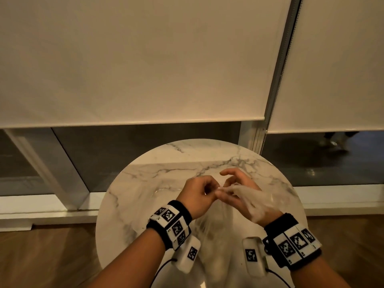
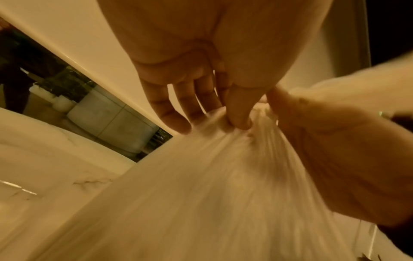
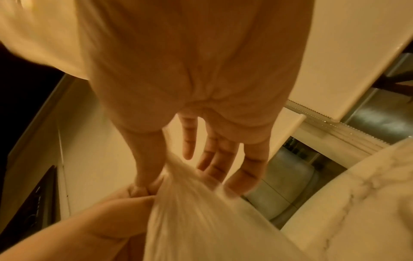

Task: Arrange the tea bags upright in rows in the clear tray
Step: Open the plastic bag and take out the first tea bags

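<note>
Both hands meet above a round marble bench (image 1: 145,183), working at the gathered neck of a thin, translucent plastic bag (image 1: 216,225) that hangs from them toward the bench top. The left hand (image 1: 199,196) has its grip closed on the bag: in the left wrist view the thumb (image 2: 240,113) presses into the bunched plastic at the neck while the other fingers (image 2: 170,113) lie looser and partly spread just beside it. The right hand (image 1: 243,196) also has its grip on the bag: in the right wrist view its thumb (image 3: 145,162) comes down to the bunched top, touching the left hand's fingers there, while its remaining fingers (image 3: 223,159) stretch out fairly straight behind the plastic. In the head view a loose flap of the bag lies draped over the back of the right hand. The bag's contents are blurred and cannot be made out, so tea bags cannot be told apart inside it. A faint clear edge on the bench behind the hands may be the tray (image 1: 164,191), but that is too dim to tell for certain. Pale roller blinds (image 1: 133,59) hang behind the bench.
</note>
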`<state>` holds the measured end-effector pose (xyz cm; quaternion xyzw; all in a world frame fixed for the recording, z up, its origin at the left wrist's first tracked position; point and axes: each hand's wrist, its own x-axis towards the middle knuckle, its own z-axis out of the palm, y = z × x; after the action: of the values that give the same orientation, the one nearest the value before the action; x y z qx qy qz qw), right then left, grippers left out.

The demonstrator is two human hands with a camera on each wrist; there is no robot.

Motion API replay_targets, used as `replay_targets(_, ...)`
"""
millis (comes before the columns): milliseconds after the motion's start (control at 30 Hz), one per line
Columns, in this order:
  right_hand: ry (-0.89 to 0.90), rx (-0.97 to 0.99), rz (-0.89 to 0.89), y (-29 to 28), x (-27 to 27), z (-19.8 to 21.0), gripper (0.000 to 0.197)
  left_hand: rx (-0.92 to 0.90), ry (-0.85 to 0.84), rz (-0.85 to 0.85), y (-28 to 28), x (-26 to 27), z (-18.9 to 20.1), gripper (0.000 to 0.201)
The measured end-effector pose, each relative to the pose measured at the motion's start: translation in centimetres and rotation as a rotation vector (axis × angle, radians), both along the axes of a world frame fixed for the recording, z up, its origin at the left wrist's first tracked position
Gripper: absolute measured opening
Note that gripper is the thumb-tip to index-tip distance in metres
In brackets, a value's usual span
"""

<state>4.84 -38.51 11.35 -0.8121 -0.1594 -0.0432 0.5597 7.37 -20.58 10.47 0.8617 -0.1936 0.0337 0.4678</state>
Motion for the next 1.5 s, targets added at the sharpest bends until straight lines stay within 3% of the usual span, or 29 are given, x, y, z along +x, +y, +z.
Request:
replay_targets(67, -0.001, -0.116, -0.049, -0.3, 0.1, -0.9, 0.037, -0.047, -0.007, 0.015, 0.2, 0.0, -0.3, 0.010)
replay_targets(167, -0.001, -0.076, 0.001, -0.5, 0.3, -1.1, 0.014, -0.097, 0.042, 0.025, 0.4, 0.0, -0.6, 0.010)
replay_targets(267, 0.002, -0.090, 0.045, -1.6, 0.5, -0.4, 0.005, -0.109, 0.116, -0.005, 1.2, 0.4, -1.0, 0.013)
replay_targets(367, -0.063, -0.224, 0.009, -2.5, 0.9, 0.5, 0.016, -0.136, 0.144, -0.068, 1.8, 0.8, -1.0, 0.024)
replay_targets(433, -0.050, -0.157, -0.066, -3.1, 1.2, 1.5, 0.029, -0.225, 0.150, -0.083, 1.9, 1.0, -0.4, 0.021)
replay_targets(533, -0.068, -0.124, -0.160, -3.6, 1.9, 2.8, 0.020, -0.342, 0.150, 0.037, 2.0, 1.7, 0.7, 0.019)
replay_targets(600, -0.063, -0.172, -0.277, -4.1, 2.8, 3.5, 0.012, -0.304, 0.080, 0.154, 2.1, 2.8, 0.7, 0.020)
replay_targets(667, -0.018, -0.247, -0.367, -4.3, 3.9, 4.2, 0.013, -0.232, 0.057, 0.254, 2.0, 3.5, 1.2, 0.019)
replay_targets(733, 0.032, -0.285, -0.409, -4.4, 5.0, 5.2, 0.016, -0.297, 0.112, 0.237, 1.3, 4.0, 2.3, 0.025)
replay_targets(867, 0.068, 0.006, -0.387, -4.3, 5.8, 7.5, 0.025, -0.446, 0.101, 0.199, 0.1, 4.1, 5.1, 0.013)
replay_targets(967, -0.023, 0.206, -0.291, -4.0, 5.2, 7.9, 0.025, -0.533, 0.003, 0.182, 0.1, 3.7, 5.9, 0.010)
replay_targets(1033, -0.040, 0.252, -0.256, -4.1, 4.4, 7.2, 0.022, -0.438, -0.029, 0.193, 0.5, 3.4, 5.0, 0.013)
replay_targets(1100, 0.022, 0.224, -0.230, -4.3, 3.4, 5.9, 0.017, -0.302, 0.063, 0.113, 1.1, 2.7, 3.7, 0.017)
replay_targets(1167, 0.134, 0.125, -0.217, -4.6, 2.4, 3.9, 0.010, -0.041, 0.197, -0.046, 1.3, 1.6, 2.4, 0.023)
replay_targets(1233, 0.235, 0.038, -0.207, -4.6, 1.3, 1.4, 0.006, 0.160, 0.242, -0.104, 1.4, 0.4, 1.2, 0.022)
replay_targets(1333, 0.283, 0.055, -0.206, -4.0, -0.9, -1.7, 0.010, 0.004, 0.208, 0.057, 1.0, -0.8, -0.6, 0.021)
replay_targets(1433, 0.289, 0.133, -0.233, -3.1, -2.9, -3.1, 0.015, -0.141, 0.171, 0.185, 0.4, -1.2, -2.2, 0.046)
replay_targets(1500, 0.281, 0.212, -0.215, -2.4, -4.1, -3.2, 0.019, -0.236, 0.216, 0.159, -0.1, -1.5, -2.9, 0.054)
